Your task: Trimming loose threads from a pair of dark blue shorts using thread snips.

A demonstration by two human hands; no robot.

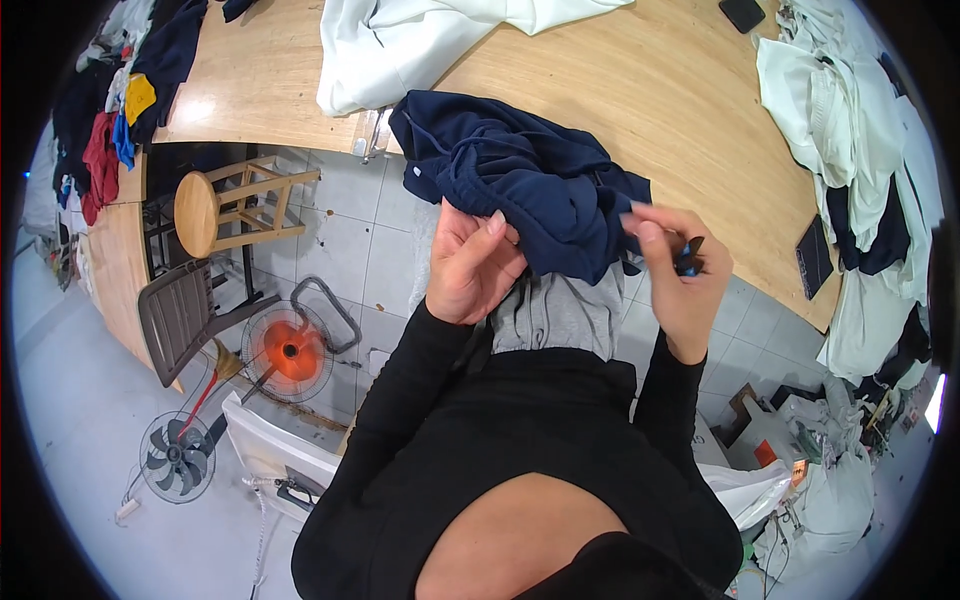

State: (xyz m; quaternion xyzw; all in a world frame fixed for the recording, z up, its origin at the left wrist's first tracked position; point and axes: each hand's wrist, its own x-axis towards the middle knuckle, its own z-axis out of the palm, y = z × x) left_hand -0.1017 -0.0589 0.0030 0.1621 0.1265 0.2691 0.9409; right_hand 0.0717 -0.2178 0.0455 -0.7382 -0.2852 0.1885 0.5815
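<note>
A bunched navy garment (pixel 530 190) with a gathered edge lies over the near table edge and hangs towards my lap. My left hand (pixel 473 262) is closed on its gathered edge, the thumb on top. At the garment's right side is my right hand (pixel 680 270), thumb and forefinger pinched together at the cloth. Curled in the other fingers of that hand are small dark thread snips (pixel 690 256) with a bit of blue, their pointed ends sticking out. Whether the pinch also holds a thread is too small to tell.
White cloth (pixel 400 50) lies across the wooden table (pixel 680 90). White garments (pixel 830 110) are piled at the right, beside a dark phone-like slab (pixel 814 257). On the left are a wooden stool (pixel 200 214), a folding chair (pixel 178 315) and two fans, one orange (pixel 290 350).
</note>
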